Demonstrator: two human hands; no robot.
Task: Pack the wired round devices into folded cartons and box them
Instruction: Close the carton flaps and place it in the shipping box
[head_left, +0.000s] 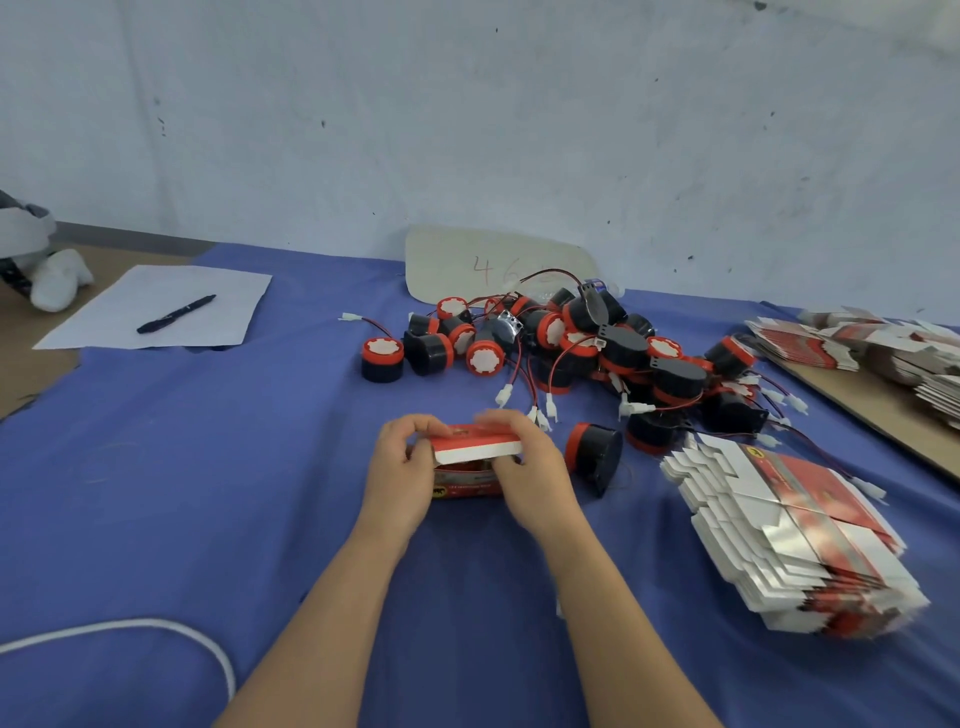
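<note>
Both hands hold a small red and white carton (470, 462) on the blue cloth at the centre. My left hand (402, 470) grips its left end, and my right hand (524, 465) grips its right end, fingers curled over the white-edged top flap. One black and red round device (595, 454) lies on its side just right of my right hand. A pile of several round devices (566, 348) with red and black wires and white plugs sits behind. A stack of flat unfolded cartons (789, 535) lies at the right.
A white sheet of paper (156, 306) with a black pen (176, 314) lies at the back left. More flat cartons (872, 348) rest on a brown board at the far right. A white cord (130, 631) loops at the lower left. A white card (493, 265) leans against the wall.
</note>
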